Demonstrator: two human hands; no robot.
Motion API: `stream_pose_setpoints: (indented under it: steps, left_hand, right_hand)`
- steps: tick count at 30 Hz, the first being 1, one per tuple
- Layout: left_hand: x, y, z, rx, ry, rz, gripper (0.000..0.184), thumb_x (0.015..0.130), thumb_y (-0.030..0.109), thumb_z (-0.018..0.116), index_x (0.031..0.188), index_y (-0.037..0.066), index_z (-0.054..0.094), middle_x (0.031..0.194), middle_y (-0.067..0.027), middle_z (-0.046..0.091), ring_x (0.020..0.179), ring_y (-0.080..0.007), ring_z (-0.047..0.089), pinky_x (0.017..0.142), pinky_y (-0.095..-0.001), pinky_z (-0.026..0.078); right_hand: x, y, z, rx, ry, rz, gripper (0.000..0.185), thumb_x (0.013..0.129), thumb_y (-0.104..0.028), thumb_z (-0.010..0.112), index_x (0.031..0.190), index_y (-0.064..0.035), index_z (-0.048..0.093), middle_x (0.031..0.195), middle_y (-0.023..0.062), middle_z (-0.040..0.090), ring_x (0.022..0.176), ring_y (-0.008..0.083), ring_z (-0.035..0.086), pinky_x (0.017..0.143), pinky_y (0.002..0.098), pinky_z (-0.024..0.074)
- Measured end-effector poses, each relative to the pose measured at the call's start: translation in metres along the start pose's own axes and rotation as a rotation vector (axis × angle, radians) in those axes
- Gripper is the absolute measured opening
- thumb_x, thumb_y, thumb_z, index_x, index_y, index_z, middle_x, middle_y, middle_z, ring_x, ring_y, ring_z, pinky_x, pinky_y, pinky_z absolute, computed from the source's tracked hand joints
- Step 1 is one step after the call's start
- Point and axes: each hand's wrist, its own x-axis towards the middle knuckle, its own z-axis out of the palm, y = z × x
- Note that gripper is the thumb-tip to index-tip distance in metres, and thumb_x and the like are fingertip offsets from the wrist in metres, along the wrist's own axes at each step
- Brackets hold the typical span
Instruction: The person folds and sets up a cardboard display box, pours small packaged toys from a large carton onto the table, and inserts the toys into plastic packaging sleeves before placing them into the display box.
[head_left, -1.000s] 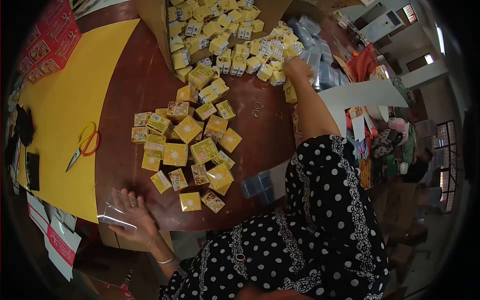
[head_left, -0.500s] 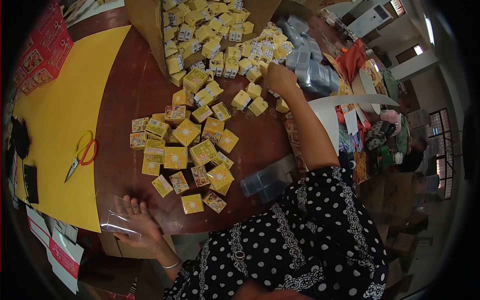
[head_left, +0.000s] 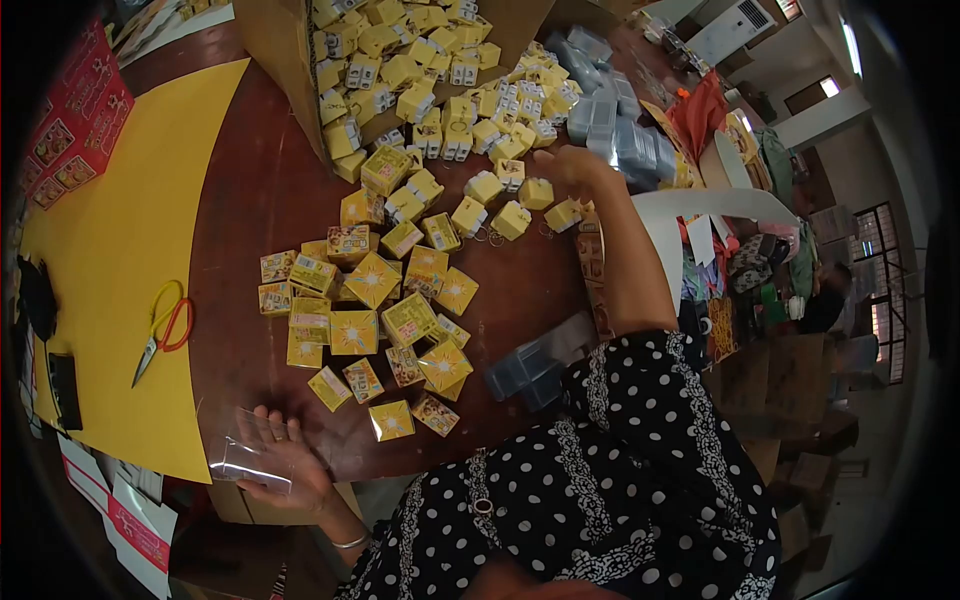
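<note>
My left hand (head_left: 292, 462) is at the table's near left edge, palm up and fingers apart, with a clear plastic sleeve (head_left: 250, 466) lying on it. My right hand (head_left: 578, 170) is over the far right of the table, beside several loose yellow-and-white boxes (head_left: 512, 220). Its fingers are partly hidden, and I cannot make out whether they hold anything. A pile of wrapped yellow printed boxes (head_left: 353, 332) sits mid-table. Behind it, many small yellow-and-white boxes (head_left: 400, 72) spill from an open carton (head_left: 283, 62). Small metal rings (head_left: 490, 237) lie near the loose boxes.
Scissors (head_left: 161, 325) with yellow and red handles lie on a yellow sheet (head_left: 130, 260). A pink printed box (head_left: 80, 120) stands at the far left. Clear plastic cases (head_left: 620, 135) are heaped at the back right, with more (head_left: 540, 362) near my right sleeve.
Several yellow-and-white boxes have come away from the heap onto the tabletop. My right hand moved toward me with them, then back off to the right. My left hand stays with the sleeve.
</note>
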Motion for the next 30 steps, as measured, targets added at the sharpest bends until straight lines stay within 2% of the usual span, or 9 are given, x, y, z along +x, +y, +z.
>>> stream_pose_setpoints:
  steps: [2,5,8,14,17,19,24,28,30]
  left_hand:
    - [0.0,0.001,0.002,0.003,0.015,0.003,0.092,0.098,0.059,0.047,0.154,-0.006,0.016,0.142,-0.0268,0.047,0.123,-0.0356,0.054,0.104,-0.0481,0.047]
    - [-0.002,0.001,0.004,0.023,0.045,0.003,0.092,0.098,0.059,0.047,0.154,-0.006,0.016,0.142,-0.0266,0.047,0.123,-0.0356,0.055,0.102,-0.0478,0.048]
    - [-0.004,0.003,0.003,0.054,0.089,0.02,0.093,0.098,0.059,0.047,0.154,-0.007,0.015,0.142,-0.0266,0.047,0.123,-0.0352,0.055,0.099,-0.0469,0.05]
    - [-0.004,0.004,-0.007,-0.017,-0.02,-0.02,0.086,0.101,0.051,0.048,0.158,0.0,0.008,0.154,-0.0264,0.034,0.133,-0.0391,0.046,0.111,-0.0518,0.041]
    - [-0.004,0.007,-0.01,0.0,-0.007,-0.051,0.084,0.102,0.049,0.047,0.159,0.002,0.006,0.157,-0.0266,0.029,0.137,-0.0409,0.042,0.114,-0.0547,0.037]
    - [-0.003,0.008,-0.01,-0.012,-0.014,-0.073,0.082,0.103,0.048,0.046,0.159,0.003,0.005,0.159,-0.0272,0.026,0.139,-0.0423,0.04,0.114,-0.0565,0.035]
    - [0.001,0.006,-0.003,0.056,-0.018,-0.057,0.085,0.102,0.049,0.046,0.159,0.002,0.004,0.163,-0.0191,0.02,0.139,-0.0385,0.041,0.113,-0.0547,0.037]
    - [0.0,0.006,0.001,0.042,0.037,-0.043,0.087,0.101,0.05,0.048,0.159,0.001,0.005,0.162,-0.0194,0.024,0.139,-0.037,0.042,0.112,-0.0519,0.038]
    - [-0.001,0.006,-0.007,0.034,0.021,-0.049,0.089,0.1,0.051,0.049,0.159,0.001,0.005,0.16,-0.0219,0.027,0.139,-0.0372,0.042,0.112,-0.0513,0.038]
  right_hand:
    - [0.007,-0.007,-0.011,0.039,0.149,-0.073,0.06,0.097,-0.054,0.05,0.119,-0.0018,0.069,0.111,0.0198,0.071,0.104,0.0367,0.068,0.09,0.0457,0.0518]
    - [0.062,-0.017,-0.044,0.091,0.822,-0.204,0.054,0.094,-0.047,0.05,0.11,0.0012,0.07,0.112,0.0291,0.067,0.107,0.046,0.064,0.092,0.0513,0.0491]
    - [0.152,-0.011,-0.08,0.268,0.889,-0.177,0.051,0.094,-0.043,0.049,0.11,0.0014,0.07,0.113,0.0296,0.067,0.11,0.0461,0.062,0.095,0.0506,0.0478]
    - [0.303,0.026,-0.117,0.045,0.618,-0.414,0.06,0.095,-0.05,0.048,0.117,0.0033,0.066,0.122,0.0317,0.062,0.115,0.0492,0.057,0.096,0.0492,0.0466]
    - [0.347,0.033,-0.106,0.19,0.611,-0.43,0.069,0.096,-0.056,0.047,0.127,0.0045,0.061,0.128,0.0273,0.062,0.115,0.0417,0.06,0.098,0.0458,0.0457]
    - [0.348,0.026,-0.102,0.33,0.619,-0.379,0.071,0.097,-0.057,0.046,0.13,0.0042,0.059,0.129,0.0256,0.062,0.115,0.0384,0.061,0.098,0.0452,0.0455]
    - [0.328,0.011,-0.12,-0.034,0.197,-0.192,0.069,0.094,-0.056,0.054,0.142,-0.0051,0.053,0.129,0.0226,0.063,0.112,0.0335,0.062,0.097,0.0471,0.0476]
    - [0.283,0.011,-0.106,0.163,0.139,-0.152,0.058,0.09,-0.044,0.066,0.129,-0.0017,0.062,0.123,0.0187,0.065,0.104,0.0316,0.066,0.084,0.0498,0.0562]
    - [0.294,0.012,-0.095,0.136,0.15,-0.187,0.061,0.088,-0.052,0.064,0.122,-0.0012,0.067,0.119,0.0184,0.068,0.1,0.0304,0.067,0.083,0.0473,0.0545]
